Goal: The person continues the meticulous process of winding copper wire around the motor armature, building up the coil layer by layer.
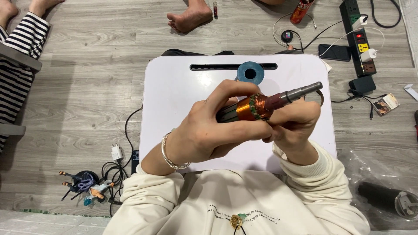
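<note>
Head view, places given from the white lap table:
Sweatshirt point(226, 204): cream, on the person; nearest the camera, below the table's near edge.
Left hand point(209, 130): over the table's middle, bracelet on the wrist; fingers wrapped around the motor rotor, thumb arched over the copper winding, which steadies the part in the air.
Right hand point(294, 124): over the table's right half; fingers curled closed against the rotor's underside near the shaft, apparently propping that end.
Motor rotor point(257, 106): held above the table's centre, not resting on it; dark core under the left hand, copper winding in the middle, grey stepped shaft pointing up and right.
White lap table point(174, 87): across the person's lap, slot along the far edge.
Blue ring point(251, 73): on the table at its far edge, just beyond the hands.
Power strip point(358, 37): on the floor, right of the table's far corner, with plugs in it.
Phone point(334, 52): dark, on the floor between table and power strip.
Cable bundle point(93, 182): on the floor, left of the table's near corner.
Bare foot point(189, 17): another person's, on the floor beyond the table.
Striped clothing point(19, 65): another person's, far left of the table.
</note>
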